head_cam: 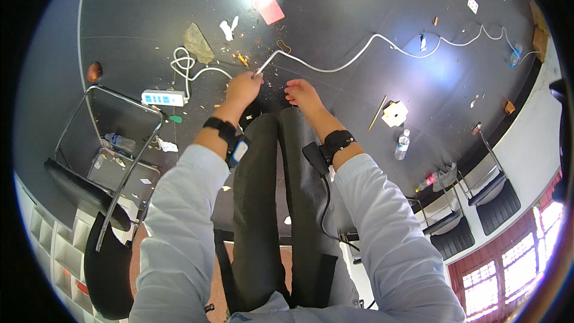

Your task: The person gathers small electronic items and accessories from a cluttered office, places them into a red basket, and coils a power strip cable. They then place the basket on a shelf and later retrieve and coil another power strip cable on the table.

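A long white power cable [323,70] runs in waves over the dark floor from the far right. My left hand [244,88] grips it above my knees. Left of that hand the cable continues in loose loops to a white power strip [164,98] with blue-marked sockets. My right hand [302,93] is a short way to the right, its fingers slightly curled and apart, with nothing in them. It does not touch the cable. A grey-green stone slab [198,44] lies beside the loops.
Around lie a pink card [269,9], a water bottle [402,144], a pencil-like stick [377,112], a cream-coloured notched piece [395,114] and scattered crumbs. A metal-framed chair [130,166] stands at the left, and more chairs [497,206] at the right.
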A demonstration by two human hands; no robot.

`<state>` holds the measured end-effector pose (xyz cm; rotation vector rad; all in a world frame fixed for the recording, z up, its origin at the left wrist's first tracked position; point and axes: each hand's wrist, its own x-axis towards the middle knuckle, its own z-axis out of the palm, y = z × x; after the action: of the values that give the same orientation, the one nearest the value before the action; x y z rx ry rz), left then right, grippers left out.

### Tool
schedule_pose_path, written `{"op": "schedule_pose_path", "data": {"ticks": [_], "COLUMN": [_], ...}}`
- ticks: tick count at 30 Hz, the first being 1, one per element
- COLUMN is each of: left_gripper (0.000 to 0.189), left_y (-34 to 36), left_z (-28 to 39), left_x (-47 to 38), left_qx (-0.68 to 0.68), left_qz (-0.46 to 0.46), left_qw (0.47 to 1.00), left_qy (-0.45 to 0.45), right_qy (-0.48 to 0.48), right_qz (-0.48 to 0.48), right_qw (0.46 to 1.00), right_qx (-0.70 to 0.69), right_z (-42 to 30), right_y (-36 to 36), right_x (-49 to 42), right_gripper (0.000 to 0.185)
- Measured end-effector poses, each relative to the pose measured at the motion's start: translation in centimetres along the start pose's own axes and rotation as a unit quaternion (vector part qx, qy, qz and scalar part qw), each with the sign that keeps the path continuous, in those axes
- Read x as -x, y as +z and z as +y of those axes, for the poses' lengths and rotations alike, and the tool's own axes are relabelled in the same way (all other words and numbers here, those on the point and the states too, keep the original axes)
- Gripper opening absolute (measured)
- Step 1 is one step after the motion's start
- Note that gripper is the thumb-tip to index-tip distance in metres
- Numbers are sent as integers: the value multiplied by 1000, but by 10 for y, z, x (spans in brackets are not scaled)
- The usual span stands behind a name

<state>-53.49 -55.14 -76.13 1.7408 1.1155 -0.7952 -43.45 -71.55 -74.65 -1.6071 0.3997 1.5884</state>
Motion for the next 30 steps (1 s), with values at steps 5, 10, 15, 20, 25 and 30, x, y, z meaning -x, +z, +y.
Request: {"op": "schedule_pose_path", "data": {"ticks": [5,10,15,20,25,30], "left_gripper": [33,26,24,20,28,33], "left_y": [-56,-142,-250,-323,-333,-316], "left_z": [44,100,186,283,399,515], "left_x": [90,215,362,510,583,633], "left_qx": [40,-32,-14,14,229,425], "left_qz": [71,69,81,-43,-133,-196], "left_qw": [994,981,962,932,839,723], "left_qy": [72,180,262,361,476,509], "right_qy": [-33,-78,-100,-238,-363,-498], "right_qz": [-81,-244,-142,-159,-88,-46], "right_qw": [984,877,786,723,643,542], "right_qx": [-152,-407,-594,-629,-668,-676], "right_z": [-51,-137,-230,-292,-311,-285], "right_y": [36,87,107,41,-57,-190], "right_x": [60,164,291,427,551,650], "right_gripper": [35,41,23,9,2,10]}}
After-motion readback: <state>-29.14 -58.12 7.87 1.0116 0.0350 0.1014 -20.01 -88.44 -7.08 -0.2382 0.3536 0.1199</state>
